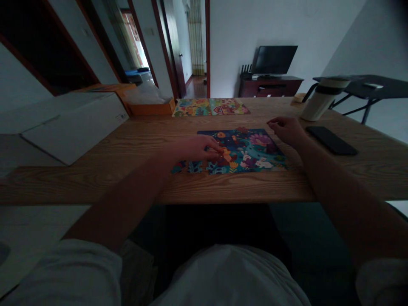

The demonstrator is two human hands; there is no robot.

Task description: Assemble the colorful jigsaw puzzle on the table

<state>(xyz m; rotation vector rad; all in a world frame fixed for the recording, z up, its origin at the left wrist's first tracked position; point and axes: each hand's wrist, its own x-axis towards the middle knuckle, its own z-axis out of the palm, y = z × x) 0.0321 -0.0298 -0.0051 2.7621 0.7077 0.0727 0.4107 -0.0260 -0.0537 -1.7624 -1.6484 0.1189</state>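
Note:
A jigsaw puzzle (251, 148) lies on the wooden table, mostly joined, with white rabbits, a stream and plants on a dark blue ground. My left hand (202, 148) reaches over its left side, thumb and fingers closed on a puzzle piece near an orange figure; the fingers partly hide that piece. Below this hand are loose puzzle pieces (195, 166) at the lower left. Just beyond the puzzle's top edge sits a reddish-brown piece (242, 129). By the upper right corner, my right hand (288, 129) is curled with its fingertips together; whatever they may hold cannot be made out.
Two bright picture sheets (210, 107) lie at the back beside an open orange box (151, 108) with clear plastic. A large white box (76, 123) stands left. To the right are a black phone (331, 140) and a white tumbler (321, 102). The table's front edge (236, 202) is near me.

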